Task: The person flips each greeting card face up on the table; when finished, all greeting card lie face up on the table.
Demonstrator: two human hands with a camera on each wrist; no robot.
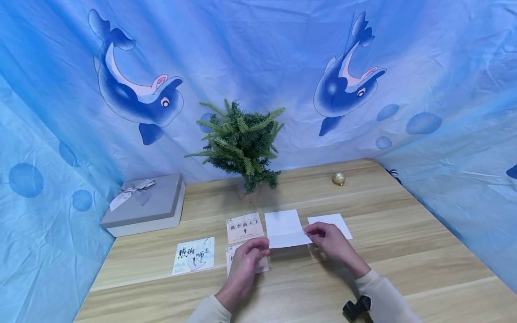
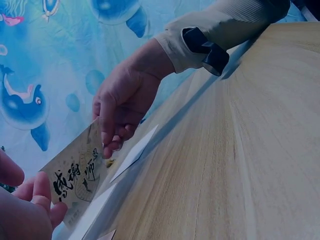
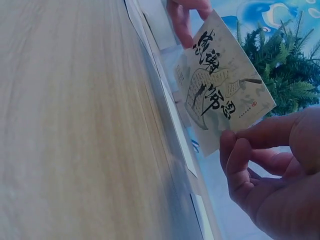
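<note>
Both hands hold a card (image 1: pixel 289 241) between them over the table, its white back showing in the head view. The wrist views show the card's other face (image 3: pixel 225 80), pale with black brush characters. My left hand (image 1: pixel 246 262) pinches its left end, and my right hand (image 1: pixel 331 242) pinches its right end between thumb and fingers. Just behind it lies a blank white card (image 1: pixel 282 220); a second white card (image 1: pixel 339 223) is partly hidden by the right hand. A pinkish printed card (image 1: pixel 244 228) lies left of these, with another pinkish card (image 1: pixel 261 265) partly under the left hand.
A pale card with black characters (image 1: pixel 194 255) lies farther left. Behind it stands a grey gift box (image 1: pixel 151 197) with a ribbon bow. At the back are a small artificial fir tree (image 1: pixel 242 143) and a gold bauble (image 1: pixel 339 179). A blue dolphin-print curtain (image 1: pixel 258 54) hangs behind the table.
</note>
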